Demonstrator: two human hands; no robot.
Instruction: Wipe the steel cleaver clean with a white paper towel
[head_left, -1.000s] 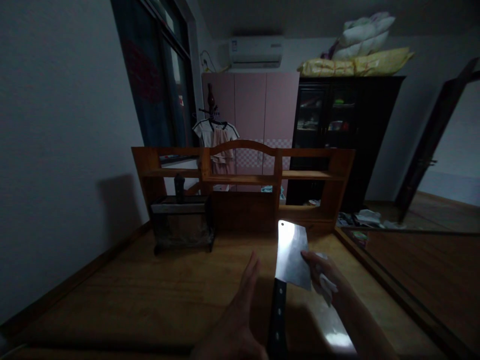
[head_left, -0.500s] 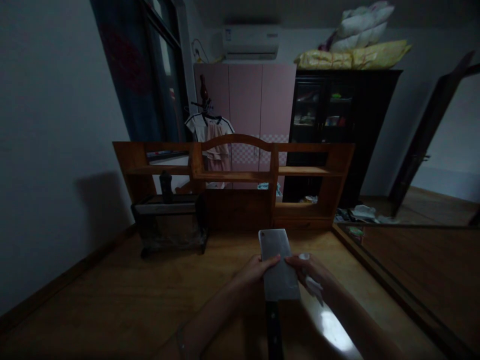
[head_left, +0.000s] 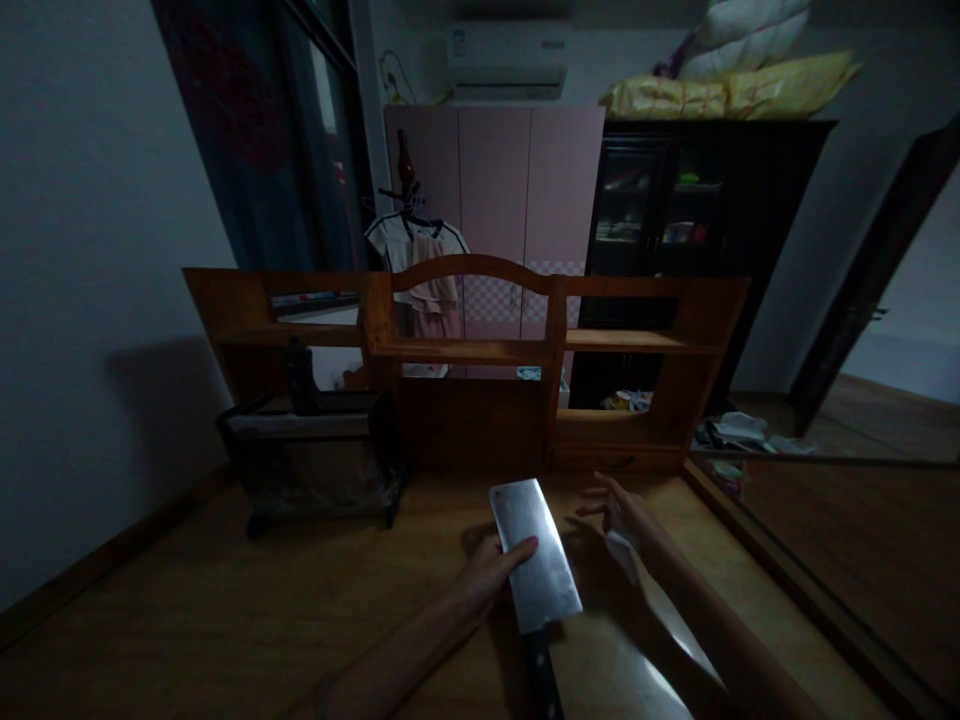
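Note:
A cleaver with a wide metal blade and a black riveted handle is tilted over the wooden surface, handle towards me. My left hand grips it by the blade, thumb lying across the flat face and the other fingers hidden underneath. To the right of the blade, apart from it, is my right hand. Its fingertips are partly extended, and a crumpled white tissue hangs from the palm. A dark-framed box-like holder stands at the left, with a black handle sticking up from its top.
Behind the hands rises a wooden shelf unit with open compartments. A raised wooden edge runs along the right side, and a white wall bounds the left. Farther back are a pink wardrobe and a dark cabinet.
My right hand has come off the blade and moved right with the tissue. The cleaver has shifted slightly left in my left hand, and its blade now shines brighter. The view has moved a little closer.

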